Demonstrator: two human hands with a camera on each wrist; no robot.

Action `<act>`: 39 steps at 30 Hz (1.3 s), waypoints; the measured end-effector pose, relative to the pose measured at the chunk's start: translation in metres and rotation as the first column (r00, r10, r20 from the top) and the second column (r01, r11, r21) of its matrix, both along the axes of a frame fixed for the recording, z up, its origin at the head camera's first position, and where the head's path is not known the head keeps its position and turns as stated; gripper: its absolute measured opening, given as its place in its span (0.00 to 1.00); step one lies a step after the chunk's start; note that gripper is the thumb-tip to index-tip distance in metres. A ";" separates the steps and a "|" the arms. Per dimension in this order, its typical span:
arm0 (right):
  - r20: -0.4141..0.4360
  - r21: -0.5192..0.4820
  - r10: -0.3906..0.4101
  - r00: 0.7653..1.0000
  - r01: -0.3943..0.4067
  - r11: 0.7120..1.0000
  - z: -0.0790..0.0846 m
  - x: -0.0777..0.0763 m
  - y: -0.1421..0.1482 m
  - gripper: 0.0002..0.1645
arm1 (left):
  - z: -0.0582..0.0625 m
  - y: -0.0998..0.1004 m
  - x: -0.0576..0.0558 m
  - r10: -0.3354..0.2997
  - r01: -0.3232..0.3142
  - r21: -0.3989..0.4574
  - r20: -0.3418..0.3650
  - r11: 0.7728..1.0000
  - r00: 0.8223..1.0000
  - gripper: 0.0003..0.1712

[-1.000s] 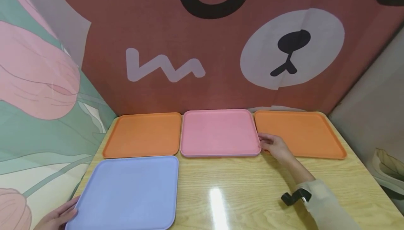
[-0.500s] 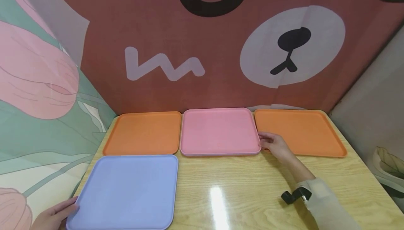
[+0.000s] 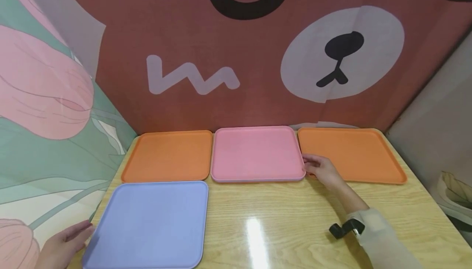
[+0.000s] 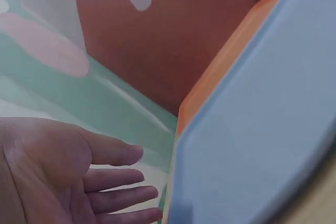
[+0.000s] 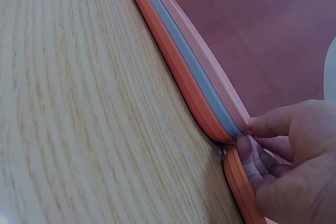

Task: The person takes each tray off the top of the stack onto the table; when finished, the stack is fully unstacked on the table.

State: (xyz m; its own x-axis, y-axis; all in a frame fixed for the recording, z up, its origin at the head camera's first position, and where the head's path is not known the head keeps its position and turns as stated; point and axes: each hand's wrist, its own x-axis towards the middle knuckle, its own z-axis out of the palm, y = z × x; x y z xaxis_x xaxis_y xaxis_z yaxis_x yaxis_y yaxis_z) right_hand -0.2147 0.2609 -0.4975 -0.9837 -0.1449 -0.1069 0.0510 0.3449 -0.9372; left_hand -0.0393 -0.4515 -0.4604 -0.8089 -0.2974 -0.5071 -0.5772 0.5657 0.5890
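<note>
A pink tray (image 3: 258,154) lies on top of a stack at the back middle. Below it, the right wrist view shows a blue tray (image 5: 191,64) and an orange tray (image 5: 175,66) with their rims lined up. My right hand (image 3: 324,172) pinches the stack's front right corner, thumb and a fingertip at the pink tray's rim. Front left on the table lies another blue tray (image 3: 147,224). My left hand (image 3: 64,244) is beside its left edge, fingers stretched out and apart from the rim in the left wrist view (image 4: 115,187).
One orange tray (image 3: 169,156) lies at the back left, another orange tray (image 3: 350,154) at the back right beside the stack. A cloth (image 3: 250,96) printed with a bear hangs right behind the wooden table (image 3: 287,224). A flower-printed cloth (image 3: 48,96) borders the left.
My left hand has let go of the front blue tray's left edge and drawn slightly left. That tray has shifted slightly forward. The right hand stays at the stack's corner.
</note>
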 end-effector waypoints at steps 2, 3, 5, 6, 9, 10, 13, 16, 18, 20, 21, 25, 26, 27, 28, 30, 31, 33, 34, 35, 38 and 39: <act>-0.005 0.008 0.003 1.000 -0.003 1.000 0.001 0.000 0.000 0.29 | 0.007 0.010 -0.004 0.019 -0.016 0.046 -0.060 0.999 0.998 0.53; -0.007 0.010 0.004 1.000 -0.004 1.000 0.001 0.001 0.001 0.29 | 0.009 0.016 -0.007 0.017 -0.010 0.072 -0.103 0.997 0.995 0.52; -0.008 0.011 0.004 1.000 -0.004 1.000 0.001 0.001 0.001 0.29 | 0.013 0.028 -0.015 0.012 0.012 0.114 -0.208 0.993 0.978 0.46; -0.010 0.013 0.005 1.000 -0.004 1.000 0.001 0.001 0.001 0.29 | 0.014 0.034 -0.019 0.012 0.024 0.136 -0.259 0.990 0.966 0.43; -0.011 0.020 0.003 1.000 -0.003 1.000 0.001 0.001 0.000 0.29 | 0.014 0.054 -0.035 0.000 0.083 0.190 -0.399 0.978 0.917 0.33; -0.011 0.023 0.003 1.000 -0.002 1.000 0.001 0.001 -0.001 0.29 | 0.015 0.061 -0.041 -0.007 0.103 0.202 -0.425 0.974 0.905 0.31; -0.012 0.027 0.003 1.000 -0.002 1.000 0.000 0.001 -0.001 0.29 | 0.016 0.081 -0.059 -0.043 0.170 0.239 -0.462 0.956 0.886 0.31; -0.014 0.025 0.002 1.000 -0.002 1.000 -0.001 0.002 -0.001 0.29 | 0.018 0.102 -0.077 -0.089 0.234 0.263 -0.468 0.936 0.880 0.34; -0.016 0.019 0.000 1.000 0.001 1.000 -0.001 0.002 -0.001 0.29 | 0.019 0.116 -0.088 -0.122 0.276 0.276 -0.468 0.921 0.875 0.34; -0.017 0.016 0.000 1.000 0.001 1.000 -0.001 0.002 -0.001 0.29 | 0.019 0.128 -0.099 -0.149 0.311 0.288 -0.471 0.906 0.869 0.34; -0.017 0.015 -0.002 1.000 0.002 1.000 -0.001 0.002 -0.001 0.29 | 0.019 0.134 -0.105 -0.163 0.326 0.290 -0.470 0.900 0.868 0.34; -0.013 0.017 -0.006 1.000 0.006 1.000 -0.001 0.002 0.000 0.29 | 0.017 0.159 -0.128 -0.207 0.370 0.292 -0.465 0.882 0.861 0.35; -0.013 0.019 -0.006 1.000 0.006 1.000 -0.001 0.001 0.000 0.29 | 0.016 0.165 -0.134 -0.212 0.374 0.296 -0.460 0.879 0.862 0.35; -0.012 0.020 -0.007 1.000 0.008 1.000 -0.001 0.002 0.000 0.29 | 0.015 0.171 -0.139 -0.220 0.383 0.300 -0.457 0.874 0.862 0.36; -0.012 0.021 -0.007 1.000 0.007 1.000 0.000 0.002 -0.001 0.29 | 0.014 0.178 -0.145 -0.227 0.392 0.307 -0.457 0.867 0.860 0.36; -0.010 0.022 -0.007 1.000 0.007 1.000 0.000 0.001 -0.001 0.29 | 0.011 0.192 -0.155 -0.226 0.392 0.322 -0.448 0.862 0.865 0.36; -0.008 0.021 -0.009 1.000 0.009 1.000 0.000 0.001 -0.001 0.29 | 0.010 0.198 -0.159 -0.224 0.391 0.327 -0.446 0.860 0.866 0.36; -0.007 0.019 -0.014 1.000 0.014 1.000 0.001 0.001 -0.001 0.29 | 0.006 0.210 -0.168 -0.221 0.390 0.336 -0.444 0.857 0.868 0.34; -0.007 0.019 -0.014 1.000 0.015 1.000 0.001 0.001 -0.001 0.29 | 0.004 0.215 -0.172 -0.218 0.387 0.340 -0.442 0.857 0.870 0.33; -0.007 0.017 -0.017 1.000 0.017 1.000 0.001 0.001 -0.002 0.29 | 0.002 0.221 -0.176 -0.208 0.377 0.346 -0.437 0.859 0.875 0.32; -0.013 0.014 -0.019 1.000 0.020 1.000 0.000 0.001 -0.002 0.29 | -0.004 0.234 -0.185 -0.196 0.376 0.367 -0.442 0.851 0.875 0.31; -0.014 0.011 -0.021 1.000 0.021 1.000 0.000 0.001 -0.002 0.29 | -0.006 0.239 -0.187 -0.190 0.376 0.376 -0.446 0.847 0.875 0.30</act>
